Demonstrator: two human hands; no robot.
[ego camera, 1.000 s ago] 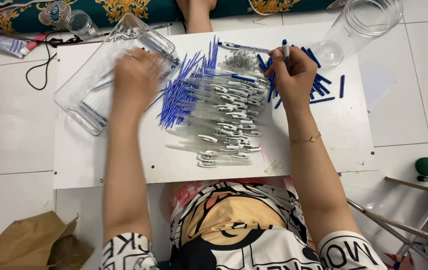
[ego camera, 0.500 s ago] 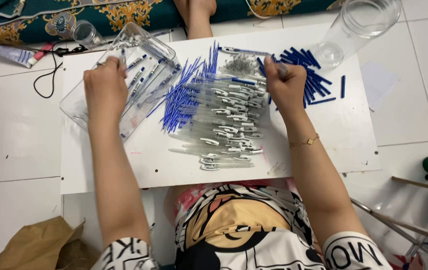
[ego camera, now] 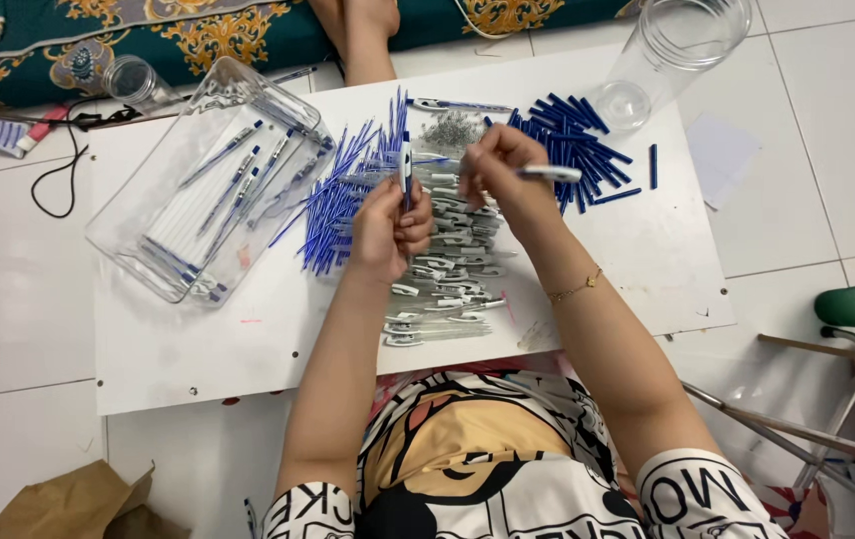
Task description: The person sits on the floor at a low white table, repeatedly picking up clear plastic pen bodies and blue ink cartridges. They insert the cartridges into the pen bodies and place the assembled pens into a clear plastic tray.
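Sitting on the floor over a white board that serves as the surface, the person works with both hands raised just above the middle of it. The left hand has its grip closed on a pen barrel, held upright so its open end faces up. The right hand pinches a second pen part level, tip pointing right, just beside the first, as if to bring the two together.

Supplies lie sorted within easy reach. A fan of thin blue refills lies to the left of the hands, a pile of clear clips runs down the middle beneath them, and short blue caps lie heaped at the far right. A clear tray on the left holds a few finished pens. A clear jar lies tipped at the far right corner.
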